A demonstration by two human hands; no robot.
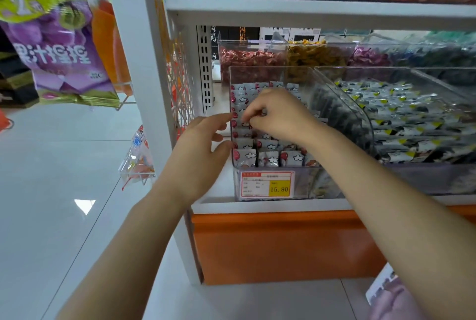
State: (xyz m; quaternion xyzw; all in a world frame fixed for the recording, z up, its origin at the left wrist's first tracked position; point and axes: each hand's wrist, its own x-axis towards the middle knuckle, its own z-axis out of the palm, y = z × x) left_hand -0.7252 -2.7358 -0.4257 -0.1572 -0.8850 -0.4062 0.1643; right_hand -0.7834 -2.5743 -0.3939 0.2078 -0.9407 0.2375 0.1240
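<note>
- Right hand (278,113), fingers curled, pinches a packet (244,124) inside the clear bin (268,75) on the shelf (270,206).
- Left hand (203,144), relaxed and open, touches the bin's left wall.
- Near rows (270,158) stand neat; the straightening likely isn't finished.

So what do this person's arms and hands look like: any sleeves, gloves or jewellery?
Nothing is worn on either one. The left hand and the right hand are both ungloved, and the arms behind them are uncovered right down to the bottom edge of the picture, with no sleeve or cuff showing. No watch, bracelet or ring can be seen, and there are no markings.
</note>
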